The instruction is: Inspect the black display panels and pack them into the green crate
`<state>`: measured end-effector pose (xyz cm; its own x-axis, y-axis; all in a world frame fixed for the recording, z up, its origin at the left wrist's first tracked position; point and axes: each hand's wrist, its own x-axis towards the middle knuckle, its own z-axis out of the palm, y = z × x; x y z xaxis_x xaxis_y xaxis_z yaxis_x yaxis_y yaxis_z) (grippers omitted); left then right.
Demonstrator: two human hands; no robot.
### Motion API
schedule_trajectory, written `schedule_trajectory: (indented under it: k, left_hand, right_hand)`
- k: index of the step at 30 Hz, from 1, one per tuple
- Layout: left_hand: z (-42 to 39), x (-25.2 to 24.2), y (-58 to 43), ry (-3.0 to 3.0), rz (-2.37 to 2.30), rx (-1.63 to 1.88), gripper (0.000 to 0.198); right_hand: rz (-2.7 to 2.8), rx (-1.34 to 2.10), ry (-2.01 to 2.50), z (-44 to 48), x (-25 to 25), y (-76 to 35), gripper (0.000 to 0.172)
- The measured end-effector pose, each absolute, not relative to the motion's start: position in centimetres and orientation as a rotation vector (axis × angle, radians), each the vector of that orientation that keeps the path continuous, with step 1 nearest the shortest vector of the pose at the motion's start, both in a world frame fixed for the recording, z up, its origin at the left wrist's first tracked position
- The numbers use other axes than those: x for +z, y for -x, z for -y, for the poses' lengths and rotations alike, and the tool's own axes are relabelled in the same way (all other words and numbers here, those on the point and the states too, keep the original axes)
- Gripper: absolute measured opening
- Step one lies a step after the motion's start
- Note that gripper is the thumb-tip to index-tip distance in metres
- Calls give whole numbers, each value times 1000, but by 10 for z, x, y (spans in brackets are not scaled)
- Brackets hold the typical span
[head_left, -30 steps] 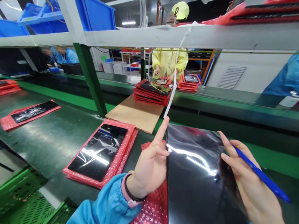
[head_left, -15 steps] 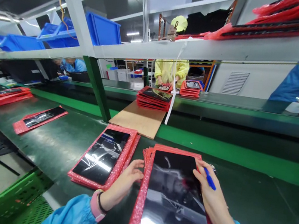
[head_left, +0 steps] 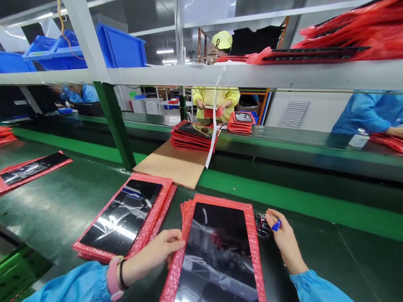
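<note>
A factory line fills the view: a dark green table [head_left: 54,209] with a glossy sheen runs across, with a second belt beyond it and a grey metal shelf [head_left: 313,72] overhead carrying blue plastic bins [head_left: 120,46] and heaps of red wrapped panels. Across the far belt stand a person in a yellow coat [head_left: 216,94] and another in a blue sleeve [head_left: 380,110].

Right in front lies a black glass panel [head_left: 218,271], long, flat and mirror-shiny, resting on a stack of red bubble wrap sheets [head_left: 177,269] whose dimpled edges frame it. The left hand [head_left: 159,249] pinches the left edge of that wrap near the panel's middle, fingers closed on it. The right hand [head_left: 282,235] rests just off the panel's upper right corner, curled around a blue pen [head_left: 276,226], beside a small dark shiny item on the table that is too blurred to name.

Just to the left, a second black panel [head_left: 122,217] lies on its own red stack. A brown board [head_left: 172,164] sits behind, with another red pile [head_left: 193,137] beyond it. A white strip [head_left: 213,122] dangles from the shelf. Farther left lies one more wrapped panel [head_left: 28,172].
</note>
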<state>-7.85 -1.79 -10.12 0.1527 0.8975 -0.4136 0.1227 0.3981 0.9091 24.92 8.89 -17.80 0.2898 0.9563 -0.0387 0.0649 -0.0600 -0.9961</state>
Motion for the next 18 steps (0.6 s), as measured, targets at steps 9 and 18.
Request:
schedule_trajectory:
  k: [9, 18]
  left_hand:
    - [21, -99, 75, -868, -1309, 954, 34]
    - [13, -82, 78, -937, -1051, 870, 53]
  right_hand:
    - [881, 1135, 1355, -93, -192, -252, 25]
    - [836, 1097, 1293, -93, -203, -257, 23]
